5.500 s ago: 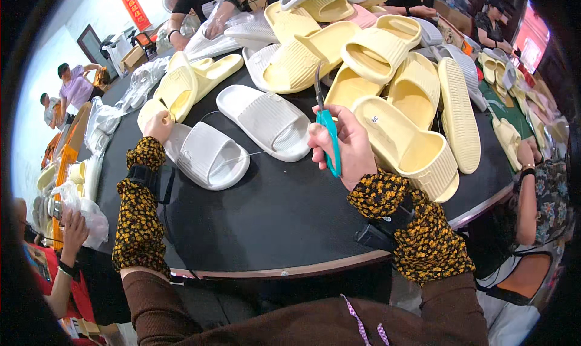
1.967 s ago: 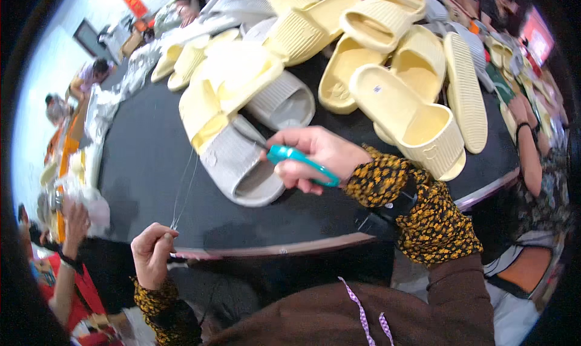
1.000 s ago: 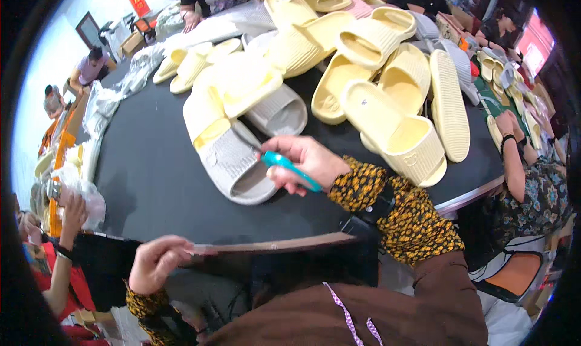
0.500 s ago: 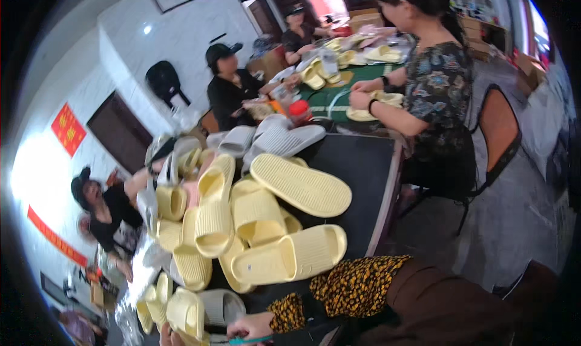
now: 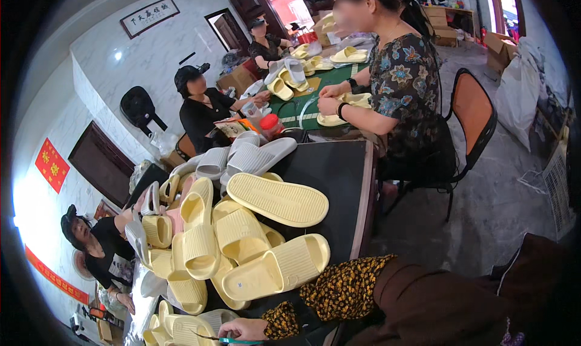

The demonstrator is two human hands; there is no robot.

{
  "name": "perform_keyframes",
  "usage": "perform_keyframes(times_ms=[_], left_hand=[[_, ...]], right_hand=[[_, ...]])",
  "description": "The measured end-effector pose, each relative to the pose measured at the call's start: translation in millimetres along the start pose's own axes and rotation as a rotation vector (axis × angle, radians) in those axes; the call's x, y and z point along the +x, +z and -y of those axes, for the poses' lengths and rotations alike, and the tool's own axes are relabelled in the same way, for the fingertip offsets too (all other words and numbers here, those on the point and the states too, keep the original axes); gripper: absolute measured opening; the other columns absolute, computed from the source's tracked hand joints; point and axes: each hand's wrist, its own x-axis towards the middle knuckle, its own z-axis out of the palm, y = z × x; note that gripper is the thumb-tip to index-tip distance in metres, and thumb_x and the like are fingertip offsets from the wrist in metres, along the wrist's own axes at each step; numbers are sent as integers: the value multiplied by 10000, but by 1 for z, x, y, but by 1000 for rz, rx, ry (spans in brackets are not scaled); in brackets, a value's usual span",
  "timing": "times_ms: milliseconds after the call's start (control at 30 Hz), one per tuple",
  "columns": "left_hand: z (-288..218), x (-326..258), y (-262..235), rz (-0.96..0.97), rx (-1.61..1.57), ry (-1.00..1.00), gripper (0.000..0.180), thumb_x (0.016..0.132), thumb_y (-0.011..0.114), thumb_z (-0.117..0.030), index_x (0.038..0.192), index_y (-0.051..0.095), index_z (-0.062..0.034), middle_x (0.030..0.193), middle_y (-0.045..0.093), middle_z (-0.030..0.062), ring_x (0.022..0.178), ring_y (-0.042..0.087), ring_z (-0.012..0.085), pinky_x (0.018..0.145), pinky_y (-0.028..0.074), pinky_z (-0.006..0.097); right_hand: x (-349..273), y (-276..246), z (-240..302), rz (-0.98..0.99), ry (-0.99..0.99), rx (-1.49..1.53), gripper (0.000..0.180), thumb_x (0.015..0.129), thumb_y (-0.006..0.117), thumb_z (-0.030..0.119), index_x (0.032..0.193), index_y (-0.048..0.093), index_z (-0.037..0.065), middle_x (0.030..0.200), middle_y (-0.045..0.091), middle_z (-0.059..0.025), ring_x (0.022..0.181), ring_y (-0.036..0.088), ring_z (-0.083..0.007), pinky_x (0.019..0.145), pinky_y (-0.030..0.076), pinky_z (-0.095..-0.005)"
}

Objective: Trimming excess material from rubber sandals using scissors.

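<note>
Right hand [image 5: 245,328] at lower edge, fingers closed round teal scissors [image 5: 233,340]; the dark tip points left, over a yellow slipper [image 5: 189,325]. Grey slipper [image 5: 218,317] just beyond the hand. Left hand out of view; cannot tell its state. Slipper pile [image 5: 245,237] mid-frame on black table [image 5: 321,164], one slipper [image 5: 278,199] sole up. Beyond, a co-worker in floral shirt [image 5: 405,86] handles yellow slippers at a green table [image 5: 290,108].

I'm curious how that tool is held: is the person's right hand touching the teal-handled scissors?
Touching. The head view shows it: the right hand lies directly against the handle of the scissors, with no gap between them.
</note>
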Motion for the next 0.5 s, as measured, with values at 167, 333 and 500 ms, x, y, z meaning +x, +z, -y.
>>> perform_keyframes(times_ms=[167, 333, 500], left_hand=[[-21, -26, 2, -66, 170, 90, 245, 830, 629, -160, 1029, 523, -62, 752, 600, 52, 587, 524, 109, 467, 397, 215], [-62, -66, -7, -281, 16, 339, 317, 814, 631, -163, 1081, 571, -4, 915, 619, 136, 851, 581, 204, 718, 474, 320], [-71, -97, -13, -335, 150, 670, 231, 842, 516, -39, 1052, 568, 44, 1062, 526, 227, 936, 543, 343, 820, 449, 383]], right_hand=[[-26, 9, 56, -15, 134, 81, 349, 802, 566, 171, 1092, 457, 9, 623, 540, -37, 415, 505, -95, 320, 400, -230], [-32, 9, 79, -38, 175, 52, 386, 802, 574, 88, 1152, 434, 3, 662, 545, -20, 478, 500, -66, 417, 411, -206], [-29, 8, 79, -89, -67, -157, 395, 797, 622, 100, 1148, 457, 26, 707, 564, -25, 542, 510, -67, 498, 432, -231]])
